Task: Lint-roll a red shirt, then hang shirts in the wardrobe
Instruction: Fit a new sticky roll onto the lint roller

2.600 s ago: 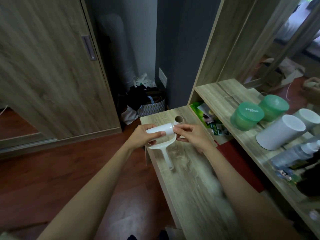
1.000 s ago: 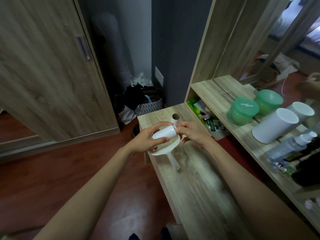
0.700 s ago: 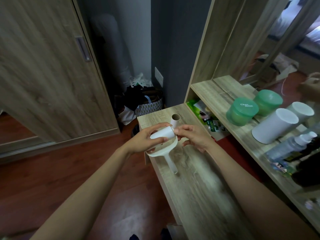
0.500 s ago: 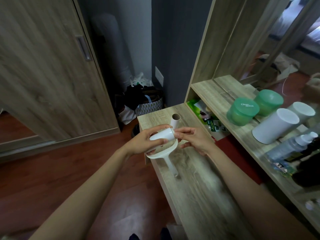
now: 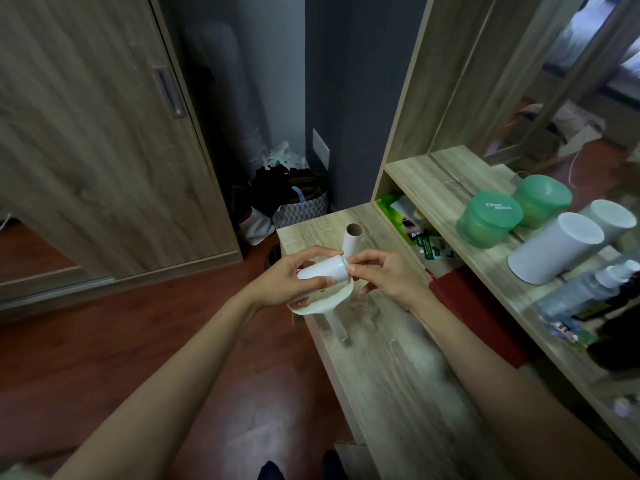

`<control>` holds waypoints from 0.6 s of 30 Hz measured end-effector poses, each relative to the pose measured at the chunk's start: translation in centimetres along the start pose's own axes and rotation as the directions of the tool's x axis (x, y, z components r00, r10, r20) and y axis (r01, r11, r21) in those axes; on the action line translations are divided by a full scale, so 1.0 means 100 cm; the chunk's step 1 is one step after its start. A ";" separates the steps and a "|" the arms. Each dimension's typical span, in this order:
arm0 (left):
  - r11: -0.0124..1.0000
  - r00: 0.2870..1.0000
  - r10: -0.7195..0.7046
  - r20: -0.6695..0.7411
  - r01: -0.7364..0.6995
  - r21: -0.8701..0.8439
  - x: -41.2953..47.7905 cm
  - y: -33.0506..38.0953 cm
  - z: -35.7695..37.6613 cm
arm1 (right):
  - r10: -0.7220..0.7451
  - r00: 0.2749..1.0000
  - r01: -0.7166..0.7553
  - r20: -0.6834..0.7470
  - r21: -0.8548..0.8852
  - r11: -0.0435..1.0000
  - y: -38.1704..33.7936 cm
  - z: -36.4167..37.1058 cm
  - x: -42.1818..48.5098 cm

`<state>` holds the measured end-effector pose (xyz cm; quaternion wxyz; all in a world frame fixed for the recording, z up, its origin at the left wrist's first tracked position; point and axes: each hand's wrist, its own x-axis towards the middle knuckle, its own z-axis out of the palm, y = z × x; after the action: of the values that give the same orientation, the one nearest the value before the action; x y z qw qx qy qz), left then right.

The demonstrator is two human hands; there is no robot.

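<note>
In the head view, the lint roller (image 5: 322,273) is gripped round its roll by the left hand (image 5: 284,284) above the surface (image 5: 398,375). Its end is pinched by the right hand (image 5: 389,278), barely shifted since earlier. Preparation is judged unfinished, and no shirt has been rolled yet.

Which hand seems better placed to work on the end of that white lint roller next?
Probably the right hand: its fingertips pinch at the end of the lint roller, free to pick at it, while the left hand is wrapped round the roll, steadying it.
</note>
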<state>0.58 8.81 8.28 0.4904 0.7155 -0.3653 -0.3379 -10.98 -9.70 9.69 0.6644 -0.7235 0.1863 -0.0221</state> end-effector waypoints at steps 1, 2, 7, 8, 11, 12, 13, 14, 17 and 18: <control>1.000 1.000 -0.002 0.000 0.002 -0.002 -0.001 0.000 0.001 | -0.003 1.000 0.003 -0.003 -0.016 1.000 0.001 0.001 0.000; 1.000 1.000 -0.002 0.003 0.002 -0.006 -0.001 0.000 0.002 | -0.006 1.000 0.006 -0.003 -0.037 0.999 0.001 0.003 0.001; 0.999 1.000 0.005 0.008 -0.005 -0.035 -0.002 0.002 0.006 | -0.018 0.999 0.022 0.028 -0.127 0.992 0.000 0.002 0.003; 0.999 1.000 0.006 0.006 -0.005 -0.052 -0.001 0.004 0.007 | -0.017 0.999 0.020 0.030 -0.121 0.992 -0.002 0.000 0.003; 0.994 1.000 -0.001 0.030 0.005 -0.109 0.000 0.009 0.010 | -0.022 0.997 0.029 0.068 -0.099 0.995 -0.004 -0.006 0.005; 0.993 0.999 -0.002 0.036 0.007 -0.119 0.001 0.009 0.011 | -0.026 0.997 0.034 0.079 -0.098 0.995 -0.005 -0.007 0.005; 0.993 0.999 0.000 0.036 0.004 -0.118 0.002 0.009 0.011 | -0.029 0.996 0.038 0.090 -0.103 0.994 -0.005 -0.010 0.005; 0.993 0.999 0.005 0.034 -0.001 -0.116 0.003 0.007 0.012 | -0.027 0.995 0.037 0.100 -0.103 0.994 -0.005 -0.011 0.006; 0.989 0.999 -0.015 0.040 0.021 -0.144 0.006 0.005 0.016 | -0.032 0.993 0.043 0.118 -0.087 0.995 -0.002 -0.016 0.007; 0.988 0.999 -0.024 0.042 0.030 -0.151 0.007 0.005 0.018 | -0.031 0.992 0.041 0.122 -0.083 0.996 0.001 -0.017 0.007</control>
<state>-0.70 7.29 8.18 0.5314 0.6740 -0.3385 -0.3857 -10.79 -11.57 9.67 0.6424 -0.7545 0.1334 0.0176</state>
